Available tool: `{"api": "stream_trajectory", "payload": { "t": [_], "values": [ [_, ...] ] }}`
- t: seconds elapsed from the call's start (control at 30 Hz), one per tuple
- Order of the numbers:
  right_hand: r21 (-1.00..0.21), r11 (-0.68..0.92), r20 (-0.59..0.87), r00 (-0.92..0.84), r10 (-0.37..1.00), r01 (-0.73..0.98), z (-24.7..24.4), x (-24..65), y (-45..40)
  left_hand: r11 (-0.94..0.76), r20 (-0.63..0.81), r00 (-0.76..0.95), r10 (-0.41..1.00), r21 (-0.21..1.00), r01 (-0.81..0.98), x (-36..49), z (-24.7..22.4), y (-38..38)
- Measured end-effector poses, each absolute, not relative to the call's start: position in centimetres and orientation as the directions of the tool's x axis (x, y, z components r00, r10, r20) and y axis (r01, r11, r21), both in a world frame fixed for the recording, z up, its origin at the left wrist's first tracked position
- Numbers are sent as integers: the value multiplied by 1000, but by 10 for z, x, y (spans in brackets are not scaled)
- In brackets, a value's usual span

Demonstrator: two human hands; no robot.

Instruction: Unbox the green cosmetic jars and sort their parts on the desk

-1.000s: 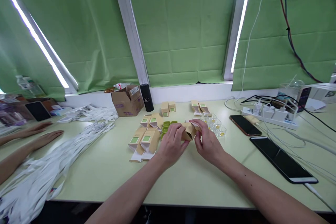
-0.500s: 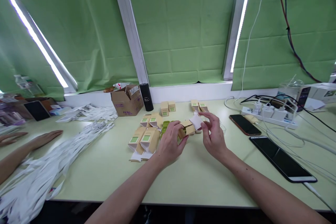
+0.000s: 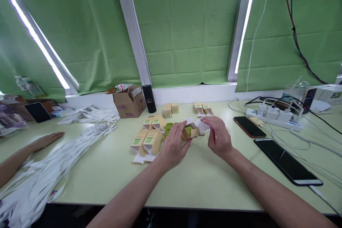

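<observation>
My left hand [image 3: 173,144] is wrapped round a small tan cardboard box [image 3: 186,134] whose end stands open toward the right. Something green shows inside it. A white-lined flap [image 3: 201,126] sticks out on the box's right, pinched at its edge by the fingertips of my right hand [image 3: 220,138]. Behind my left hand are several green pieces [image 3: 169,127], partly hidden by it. To the left stand several tan boxes [image 3: 153,141] with green labels, the front ones with white flaps folded out. Two further pairs of boxes [image 3: 171,109] sit farther back.
At left lie long white straps [image 3: 61,153] and another person's hand [image 3: 48,141]. A brown carton [image 3: 129,104] and a black cylinder [image 3: 149,99] stand at the back. Two phones [image 3: 287,162], a power strip [image 3: 275,118] and loose cables occupy the right side.
The small flaps over the box's end have swung outward, baring the green inside. My right hand's fingers have curled in at the white flap. One of the other person's hands has left view.
</observation>
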State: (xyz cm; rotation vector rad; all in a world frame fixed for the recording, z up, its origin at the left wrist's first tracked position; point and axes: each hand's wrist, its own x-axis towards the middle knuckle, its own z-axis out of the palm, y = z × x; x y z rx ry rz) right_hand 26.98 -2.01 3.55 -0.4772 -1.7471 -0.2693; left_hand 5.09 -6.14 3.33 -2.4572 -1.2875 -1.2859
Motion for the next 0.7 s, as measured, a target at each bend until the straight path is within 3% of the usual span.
{"api": "stream_trajectory", "payload": {
  "t": [0.23,0.5,0.7],
  "values": [
    [-57,884,908,-344,239,464,36,268,-25,-623,719,286,633,255,739,49,32,-60],
    [-62,869,943,-258,212,490,39,265,-31,-620,762,265,591,219,753,51,31,-58],
    [-34,874,929,-308,206,484,38,260,-32,-603,784,246,570,195,774,51,30,-56]
  ]
}}
